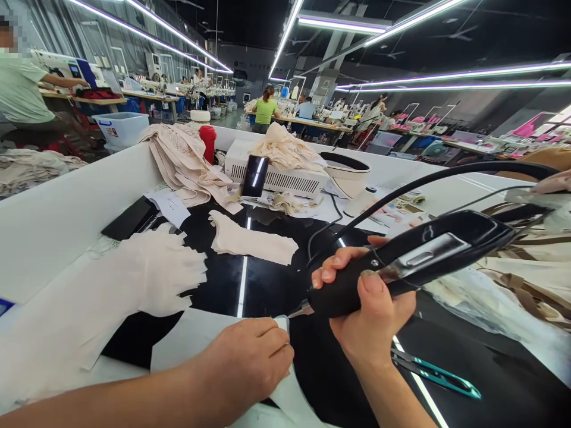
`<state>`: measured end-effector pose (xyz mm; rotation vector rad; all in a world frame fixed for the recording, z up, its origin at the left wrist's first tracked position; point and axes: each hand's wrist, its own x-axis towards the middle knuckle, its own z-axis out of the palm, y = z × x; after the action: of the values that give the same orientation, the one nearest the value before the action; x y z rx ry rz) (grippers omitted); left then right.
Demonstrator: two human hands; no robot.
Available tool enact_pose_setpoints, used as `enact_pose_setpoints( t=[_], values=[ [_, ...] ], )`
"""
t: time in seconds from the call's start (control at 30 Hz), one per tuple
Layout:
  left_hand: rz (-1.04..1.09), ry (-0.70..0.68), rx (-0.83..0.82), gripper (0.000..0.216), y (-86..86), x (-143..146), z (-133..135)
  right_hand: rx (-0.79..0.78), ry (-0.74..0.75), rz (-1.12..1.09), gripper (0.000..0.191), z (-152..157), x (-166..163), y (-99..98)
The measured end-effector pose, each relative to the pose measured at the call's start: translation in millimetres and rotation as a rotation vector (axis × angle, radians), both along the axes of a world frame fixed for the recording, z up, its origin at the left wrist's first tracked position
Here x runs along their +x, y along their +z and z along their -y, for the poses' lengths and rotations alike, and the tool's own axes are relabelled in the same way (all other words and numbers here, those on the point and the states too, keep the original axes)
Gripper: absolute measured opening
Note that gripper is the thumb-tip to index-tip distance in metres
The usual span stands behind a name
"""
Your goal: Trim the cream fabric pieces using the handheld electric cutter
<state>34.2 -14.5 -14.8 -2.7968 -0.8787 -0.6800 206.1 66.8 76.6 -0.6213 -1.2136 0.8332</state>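
Observation:
My right hand is wrapped round a black corded hand tool with a metal lever on its side. The tool's narrow metal tip points down and left, close to the edge of a white fabric piece. My left hand is closed on that edge, fingers pinched together just left of the tip. Whether the tip touches the fabric I cannot tell. To the right of my right wrist lie teal-handled thread snips. Fanned pale fabric pieces spread at the left, and a small cream fabric stack sits ahead.
At the back stand a white vented box with fabric on top, a phone and a red bottle. Draped fabric hangs at back left. Clear plastic lies right. A black cable arches across. People work at sewing machines beyond.

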Motion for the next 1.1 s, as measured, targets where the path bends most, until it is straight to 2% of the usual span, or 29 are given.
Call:
enact_pose_setpoints(
  t=[0.2,0.43,0.57,0.73,1.1],
  values=[
    [-0.035,0.002,0.045,0.021,-2.5,1,-4,-0.018,0.012,0.011,0.052,3,-1,-1.8],
    [-0.065,0.023,0.075,0.033,5.8,1,-4,0.007,0.013,0.007,0.053,5,-4,-2.1],
    [-0.057,0.057,0.111,0.033,8.6,1,0,0.026,0.016,-0.015,0.051,4,-6,-3.0],
    [-0.029,0.070,0.167,0.025,4.1,1,2,0.095,0.019,-0.073,0.045,1,-9,-4.7],
    [-0.002,0.078,0.171,0.021,-5.9,-1,3,0.081,0.021,-0.106,0.046,2,-10,-3.4]
  ],
)
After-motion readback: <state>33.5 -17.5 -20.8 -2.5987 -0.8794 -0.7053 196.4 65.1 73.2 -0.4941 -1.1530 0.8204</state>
